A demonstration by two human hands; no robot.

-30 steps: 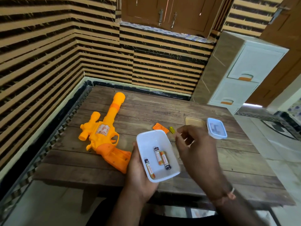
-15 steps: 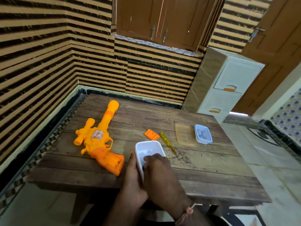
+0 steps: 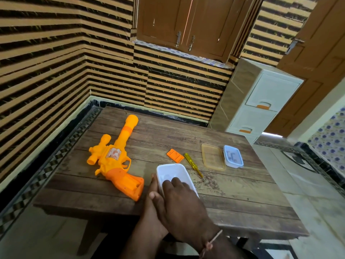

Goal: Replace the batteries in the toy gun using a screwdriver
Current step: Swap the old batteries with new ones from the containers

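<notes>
The left hand (image 3: 152,200) is holding a smooth white plastic tub (image 3: 172,172) on the wood-grain tabletop (image 3: 233,199); the right hand (image 3: 179,199) is reaching inside, its fingers hiding the contents, their state unclear. The glossy orange toy gun (image 3: 115,161) is lying left of it, the yellow screwdriver (image 3: 193,164) right.

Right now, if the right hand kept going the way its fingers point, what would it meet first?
The right hand reaches into the white plastic tub; going on, it would probably meet the tub's floor or far wall first. Depth is unclear.

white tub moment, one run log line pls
left hand: holds white tub | right hand: fingers inside tub | toy gun: on table, untouched | screwdriver: idle
</notes>
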